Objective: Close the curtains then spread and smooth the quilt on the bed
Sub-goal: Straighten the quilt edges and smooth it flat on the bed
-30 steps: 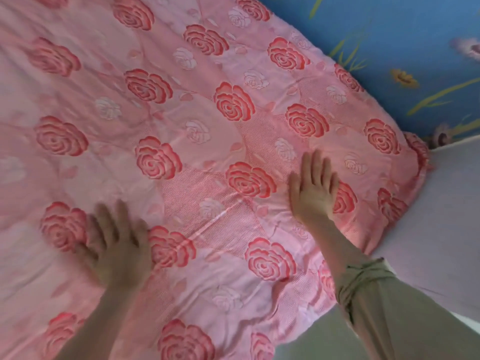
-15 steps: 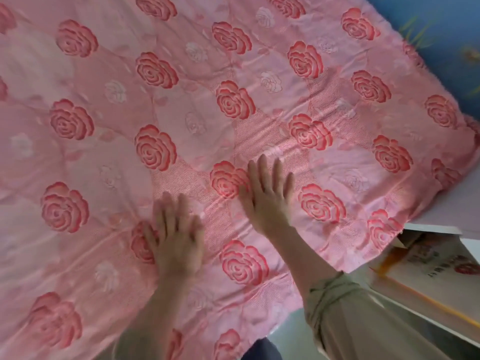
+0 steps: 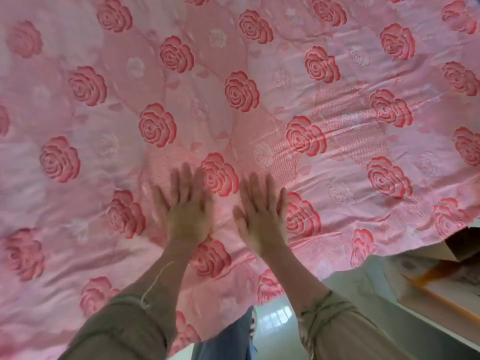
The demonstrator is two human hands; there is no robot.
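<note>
A pink quilt (image 3: 259,74) printed with red roses lies spread over the bed and fills most of the view. Its near edge hangs over the bedside at the lower middle and right. My left hand (image 3: 185,209) lies flat on the quilt with straight, spread fingers, a little left of centre. My right hand (image 3: 262,216) lies flat beside it, palm down, fingers straight. Both hands are blurred. Shallow wrinkles run through the cloth left of my left hand and to the right of my right hand. No curtains are in view.
A pale green floor (image 3: 280,318) shows below the quilt's edge. My leg in blue trousers (image 3: 228,341) stands at the bedside. At the lower right sit a cardboard box (image 3: 462,245) and a low white surface with an orange-striped sheet (image 3: 446,279).
My view has swung left, and the blue wall is gone from sight. Both hands have come together on the quilt, the left sliding in from the left, the right from near the corner.
</note>
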